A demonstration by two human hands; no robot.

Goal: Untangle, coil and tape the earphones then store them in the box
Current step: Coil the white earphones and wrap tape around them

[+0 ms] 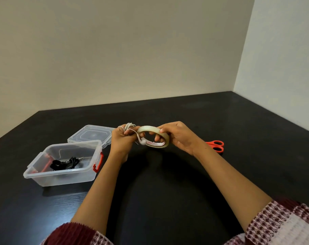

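The person wears a top with patterned sleeves. The left sleeve (76, 234), at seven o'clock, has a dark red ribbed part, then small pink and white shapes. The right sleeve (282, 223), at five o'clock, has rows of small dark red and white shapes and a plain pale band. Both arms are bare from the sleeves to the left hand (121, 140) and the right hand (178, 137).

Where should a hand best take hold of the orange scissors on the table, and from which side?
Take the scissors by their orange handle loops, coming from above on the right side. They lie flat on the table, loops pointing right; the blade end is hidden behind the wrist of the right hand, which grips the tape roll and likely must be freed first.
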